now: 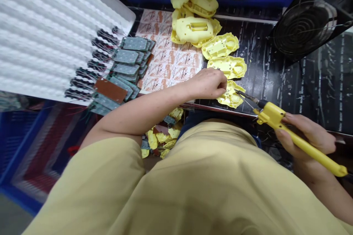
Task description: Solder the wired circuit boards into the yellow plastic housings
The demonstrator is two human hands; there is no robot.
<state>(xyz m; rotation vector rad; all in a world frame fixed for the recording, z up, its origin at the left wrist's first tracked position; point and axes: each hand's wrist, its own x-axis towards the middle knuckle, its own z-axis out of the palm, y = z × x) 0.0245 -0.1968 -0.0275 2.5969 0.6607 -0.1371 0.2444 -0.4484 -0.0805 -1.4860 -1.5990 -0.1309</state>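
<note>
My right hand (309, 134) is wrapped around a yellow soldering iron (295, 137), a gun-like one with a thin wire guide beside its tip. The iron's tip reaches over the nearest yellow plastic shell (231, 94), lying at the table's front edge. At that shell's left end is my left hand (211, 83), its fingers curled and pinched together; whatever they grip is hidden. Behind it lie a second yellow shell (230, 67) and a third yellow shell (220, 45), hollow side up in a row.
More yellow shells (195, 29) are piled at the back, below a blue crate (220, 2) full of them. Grey-green circuit boards (127, 57) with dark wires lie in stacks at left beside white ridged foam (55, 25). A black fan (306, 25) stands at back right.
</note>
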